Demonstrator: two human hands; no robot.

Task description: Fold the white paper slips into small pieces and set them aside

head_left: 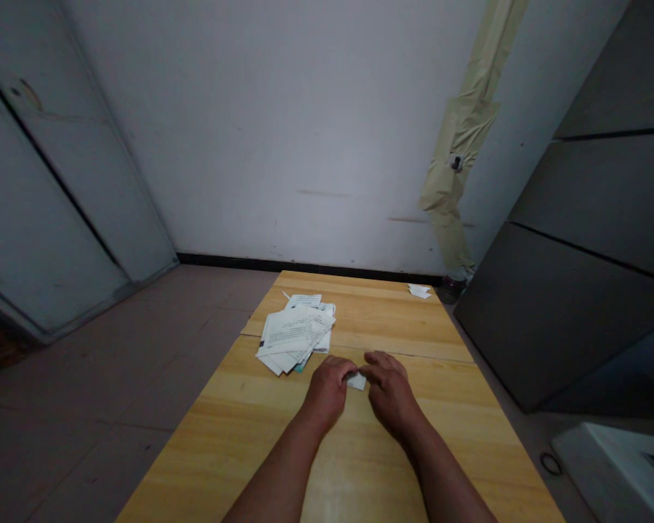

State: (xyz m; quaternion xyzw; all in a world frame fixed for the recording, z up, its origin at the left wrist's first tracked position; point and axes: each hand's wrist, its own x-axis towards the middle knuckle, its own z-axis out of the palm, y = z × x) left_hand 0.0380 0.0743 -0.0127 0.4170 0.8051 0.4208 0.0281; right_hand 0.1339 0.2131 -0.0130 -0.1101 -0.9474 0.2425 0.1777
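Observation:
A small folded piece of white paper [356,380] lies low over the wooden table, between my two hands. My left hand [327,388] is closed, with thumb and index finger pinching the paper's left side. At the paper's upper right edge, the bent fingers of my right hand [389,392] hold it; the thumb is mostly hidden underneath. Ahead and to the left is a loose pile of printed paper sheets [291,334], some folded and overlapping.
The wooden table [436,450] has a seam across it. Small folded white papers [419,290] sit at its far right corner. Beyond are a white wall [283,145] and a taped socket [456,162]. A dark grey cabinet [567,290] and a white box [610,465] stand right.

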